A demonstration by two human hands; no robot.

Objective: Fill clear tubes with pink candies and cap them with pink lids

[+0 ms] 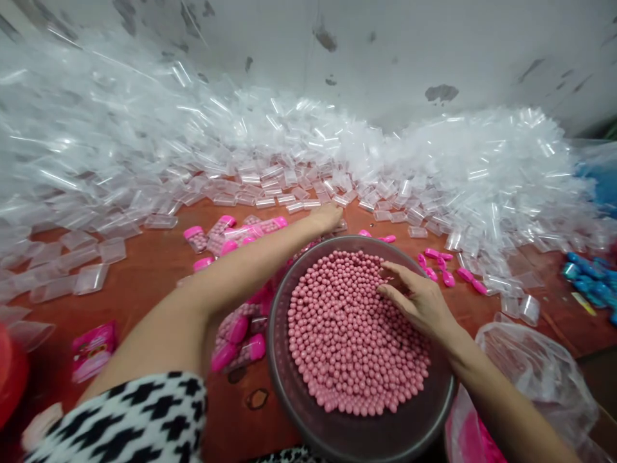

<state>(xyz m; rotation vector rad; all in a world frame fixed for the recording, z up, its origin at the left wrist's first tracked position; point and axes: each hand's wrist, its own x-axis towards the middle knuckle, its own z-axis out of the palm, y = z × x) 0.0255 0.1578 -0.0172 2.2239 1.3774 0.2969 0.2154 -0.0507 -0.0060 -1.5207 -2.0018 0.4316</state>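
Observation:
A dark round bowl (277,360) stands in front of me, filled with small pink balls (357,334). Over the right part of the balls is my right hand (417,297), its thumb and fingers curved and apart, the tips touching or just above them. My left hand (328,217) reaches past the far rim of the bowl, beside short clear plastic tubes (294,207); its fingers are mostly hidden, so what they hold does not show. Left of the bowl, under my left arm, lie several clear containers of pink balls with bright pink caps (238,329).
A large heap of clear plastic tubes (144,135) runs along the wall. Loose pink caps (441,257) lie right of the bowl, near a clear plastic bag (535,366). Blue pieces (590,276) are at far right; a pink packet (94,350) and a red container (10,376) at left.

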